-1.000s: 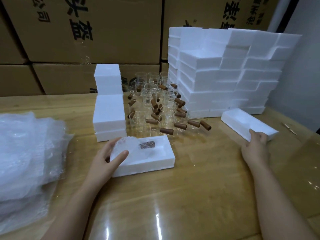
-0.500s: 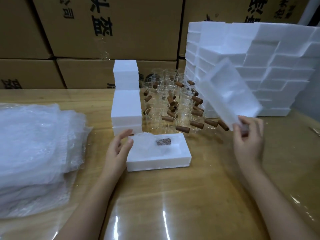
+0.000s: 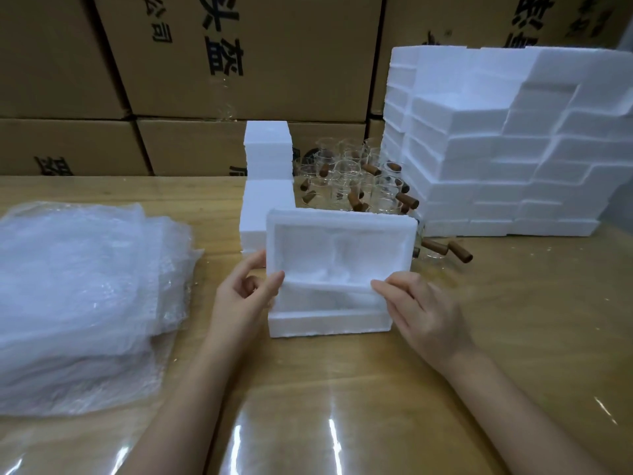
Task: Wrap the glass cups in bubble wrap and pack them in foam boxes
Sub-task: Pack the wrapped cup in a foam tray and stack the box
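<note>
So both hands are on a white moulded foam lid (image 3: 339,248), which is tipped up nearly on edge with its hollow side facing the camera. It sits right over a shallow white rectangular foam box (image 3: 329,320) that lies flat on the glossy wooden table (image 3: 342,399), and the lid's lower edge hangs just above the box opening. The left hand (image 3: 243,299) has its fingers curled and pinches the lid's lower left edge between thumb and fingertips. The right hand (image 3: 421,313) holds the lower right corner, thumb laid along the front and the other fingers loosely bent around the side. Can't really tell what's inside the box, the lid covers most of it. Behind it there's a bunch of clear glass cups with brown wooden handles (image 3: 352,180) standing on the table, a couple more poking out by the lid's right edge. A short stack of white foam blocks (image 3: 267,173) is just left of the cups and a big stepped wall of white foam boxes (image 3: 496,149) is on the right. A thick pile of clear bubble wrap sheets (image 3: 78,286) sits well off to the left, and brown cardboard cartons with black printed characters (image 3: 239,63) fill the back
</note>
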Demonstrator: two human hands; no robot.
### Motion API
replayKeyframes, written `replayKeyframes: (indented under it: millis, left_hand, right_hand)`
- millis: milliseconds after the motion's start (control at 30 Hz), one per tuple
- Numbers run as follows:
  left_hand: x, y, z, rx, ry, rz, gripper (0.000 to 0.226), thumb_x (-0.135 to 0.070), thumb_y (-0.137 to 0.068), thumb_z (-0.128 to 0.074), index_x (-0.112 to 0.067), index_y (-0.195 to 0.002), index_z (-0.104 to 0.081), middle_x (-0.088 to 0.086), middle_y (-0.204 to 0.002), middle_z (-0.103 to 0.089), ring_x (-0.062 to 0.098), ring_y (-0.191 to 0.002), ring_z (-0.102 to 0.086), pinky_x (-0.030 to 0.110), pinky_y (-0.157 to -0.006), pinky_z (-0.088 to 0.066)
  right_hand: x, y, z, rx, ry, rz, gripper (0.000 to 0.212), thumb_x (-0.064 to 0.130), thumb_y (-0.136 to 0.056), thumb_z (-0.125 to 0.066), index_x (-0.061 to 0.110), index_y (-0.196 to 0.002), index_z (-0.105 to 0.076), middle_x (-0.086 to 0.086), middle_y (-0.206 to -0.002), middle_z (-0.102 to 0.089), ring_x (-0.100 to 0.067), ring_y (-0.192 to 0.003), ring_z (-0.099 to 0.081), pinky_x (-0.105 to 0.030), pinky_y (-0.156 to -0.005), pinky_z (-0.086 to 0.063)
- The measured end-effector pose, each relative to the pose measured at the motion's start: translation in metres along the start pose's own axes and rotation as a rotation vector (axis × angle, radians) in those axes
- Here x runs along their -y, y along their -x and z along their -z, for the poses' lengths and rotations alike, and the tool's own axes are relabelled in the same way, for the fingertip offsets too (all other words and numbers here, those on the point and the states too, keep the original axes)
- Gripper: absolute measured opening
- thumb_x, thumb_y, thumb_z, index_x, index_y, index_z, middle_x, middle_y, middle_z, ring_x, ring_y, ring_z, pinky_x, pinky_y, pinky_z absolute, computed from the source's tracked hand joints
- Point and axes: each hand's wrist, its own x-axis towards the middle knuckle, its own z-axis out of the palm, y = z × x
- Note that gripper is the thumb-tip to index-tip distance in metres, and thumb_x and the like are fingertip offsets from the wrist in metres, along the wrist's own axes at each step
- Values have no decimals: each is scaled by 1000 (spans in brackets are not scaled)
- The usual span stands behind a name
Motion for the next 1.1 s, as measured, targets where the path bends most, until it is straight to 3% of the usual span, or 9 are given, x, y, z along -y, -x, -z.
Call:
replayKeyframes:
  millis: [67, 200, 400, 600, 700, 767, 900, 1000, 1100]
  left_hand:
    - [0, 1, -4, 28, 2, -40, 31, -25, -76, -72, -39, -103, -68, -6, -83, -68, 9, -65, -54, 21, -62, -48]
    - [-2, -1, -6, 3, 39, -67, 36, -17, -78, -72, -39, -106, -65, 14, -122, -59, 7, -78, -65, 16, -70, -51]
    - [-3, -3, -5, 11, 76, -90, 47, -21, -67, -76, -37, -108, -59, 6, -124, -57, 9, -89, -68, 18, -73, -53]
    - [-3, -6, -1, -34, -133, -190, 44, -23, -73, -73, -40, -111, -58, 12, -131, -43, 10, -101, -64, 18, -85, -51]
    - [-2, -5, -2, -85, -409, -276, 48, -11, -80, -75, -21, -124, -59, 17, -123, -41, 11, -113, -46, 26, -101, -41]
    - [-3, -3, -3, -90, -453, -327, 51, -11, -81, -71, -13, -130, -56, 18, -117, -42, -7, -105, -42, 18, -96, -38]
    - [-11, 7, -2, 14, -242, -266, 67, -22, -76, -66, -33, -138, -43, -2, -120, -40, -12, -107, -44, 5, -93, -36]
    - [-9, 10, 5, 141, -377, -291, 81, -45, -68, -65, -35, -143, -36, -4, -130, -36, -2, -123, -40, 12, -104, -31]
    - [-3, 11, 4, 129, -465, -283, 77, -49, -72, -68, -36, -142, -38, -11, -128, -38, -1, -126, -37, 13, -107, -28]
  right_hand:
    - [2, 0, -2, 20, -11, 10, 51, -16, -70, -68, 8, -115, -62, -4, -110, -51, -28, -66, -63, -35, -54, -53]
    - [-1, 0, -2, 121, -95, -101, 58, -11, -76, -59, 18, -125, -46, -4, -132, -56, -30, -78, -68, -37, -56, -55]
    - [-2, 3, -1, -53, -653, -493, 9, 15, -93, -43, 22, -98, -42, 10, -134, -53, -11, -86, -69, -33, -68, -56]
    - [-3, -5, 5, -184, -972, -828, 38, 47, -91, -45, 51, -129, -41, 10, -117, -62, -20, -92, -69, -26, -82, -54]
    - [0, -8, 4, -111, -926, -816, 35, 44, -92, -44, 45, -127, -49, 16, -118, -61, -14, -97, -67, -23, -82, -54]
    - [4, -9, 3, -106, -938, -831, 32, 44, -92, -47, 43, -123, -52, 19, -117, -62, -12, -102, -65, -21, -83, -52]
    - [6, -6, -1, -67, -942, -840, 25, 41, -89, -52, 36, -113, -53, 22, -111, -61, -2, -106, -59, -22, -87, -50]
    - [2, -1, -5, -60, -955, -854, 23, 27, -89, -63, 30, -109, -51, 24, -107, -62, 4, -101, -60, -11, -83, -47]
    - [-3, 1, -4, -36, -942, -889, 39, 24, -86, -62, 46, -116, -50, 16, -112, -60, 1, -102, -61, -11, -87, -46]
